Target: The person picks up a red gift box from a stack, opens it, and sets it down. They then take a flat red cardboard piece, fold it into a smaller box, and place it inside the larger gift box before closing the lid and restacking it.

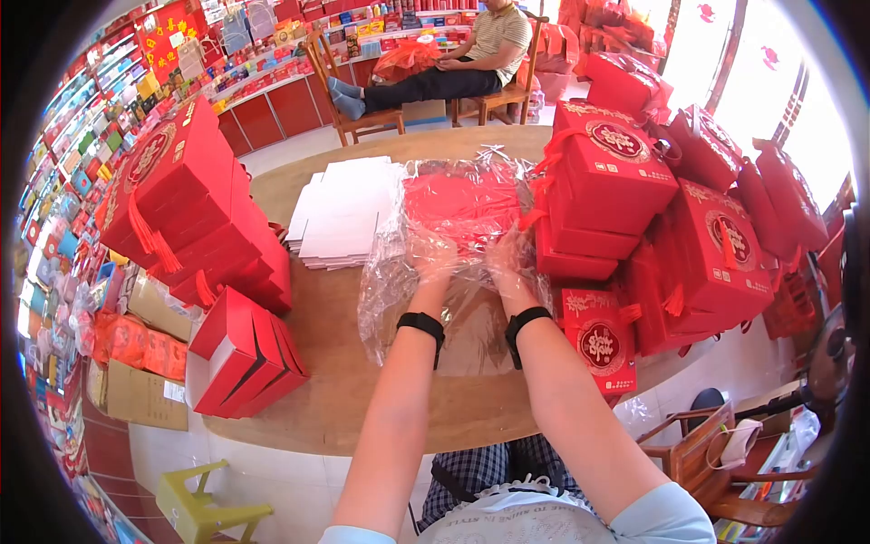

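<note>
Here, left hand (pixel 433 257) and right hand (pixel 507 258) both reaching inside a clear plastic bag (pixel 426 313), fingers spreading against the red sheets (pixel 460 207) in it, bag lying mid-table (pixel 317 317), white card stack (pixel 343 213) beside, red gift boxes (pixel 609 177) piling right.

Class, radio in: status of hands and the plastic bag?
Both hands inside clear plastic bag, on red contents. Red boxes crowd the right.
</note>
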`<action>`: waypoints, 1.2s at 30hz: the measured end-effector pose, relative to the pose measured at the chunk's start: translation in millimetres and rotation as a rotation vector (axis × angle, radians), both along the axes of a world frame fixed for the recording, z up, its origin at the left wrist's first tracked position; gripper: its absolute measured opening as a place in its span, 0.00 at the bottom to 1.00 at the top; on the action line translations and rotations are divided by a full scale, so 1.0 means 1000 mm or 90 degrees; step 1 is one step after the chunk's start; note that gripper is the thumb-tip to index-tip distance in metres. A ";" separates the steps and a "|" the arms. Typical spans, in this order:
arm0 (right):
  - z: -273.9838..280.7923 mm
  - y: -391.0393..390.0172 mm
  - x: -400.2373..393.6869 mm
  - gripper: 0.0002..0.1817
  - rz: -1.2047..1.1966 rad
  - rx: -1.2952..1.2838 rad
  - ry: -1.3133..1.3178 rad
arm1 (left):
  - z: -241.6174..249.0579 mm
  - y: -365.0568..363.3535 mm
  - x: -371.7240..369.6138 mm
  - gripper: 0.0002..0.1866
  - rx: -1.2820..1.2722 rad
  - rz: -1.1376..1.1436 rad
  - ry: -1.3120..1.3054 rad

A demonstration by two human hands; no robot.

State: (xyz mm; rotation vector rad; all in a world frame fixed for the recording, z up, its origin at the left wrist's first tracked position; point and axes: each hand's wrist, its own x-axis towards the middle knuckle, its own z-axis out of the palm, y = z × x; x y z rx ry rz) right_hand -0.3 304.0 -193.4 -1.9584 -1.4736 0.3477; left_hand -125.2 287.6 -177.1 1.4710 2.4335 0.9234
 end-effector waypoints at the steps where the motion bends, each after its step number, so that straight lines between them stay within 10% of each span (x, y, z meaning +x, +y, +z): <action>1: 0.000 0.000 0.001 0.44 0.014 -0.004 0.002 | 0.006 -0.007 0.001 0.41 0.040 0.015 -0.028; 8: 0.017 -0.014 -0.002 0.38 -0.022 -0.011 0.021 | 0.007 -0.016 -0.007 0.35 0.252 0.101 0.055; 10: 0.021 -0.015 -0.004 0.36 -0.034 0.000 0.019 | 0.018 -0.028 -0.013 0.27 0.331 0.030 -0.176; 16: 0.031 -0.043 -0.006 0.34 -0.046 0.036 0.032 | 0.020 -0.064 -0.019 0.12 0.215 0.053 -0.225; 22: 0.047 -0.099 -0.015 0.37 0.034 -0.117 0.001 | 0.040 -0.133 -0.020 0.15 0.320 -0.120 -0.738; 29: 0.087 -0.174 -0.006 0.31 0.342 -0.171 0.039 | 0.103 -0.213 -0.033 0.22 0.204 -0.176 -0.614; 36: 0.109 -0.296 0.047 0.21 0.560 0.245 0.026 | 0.155 -0.292 -0.022 0.30 0.232 -0.157 -0.779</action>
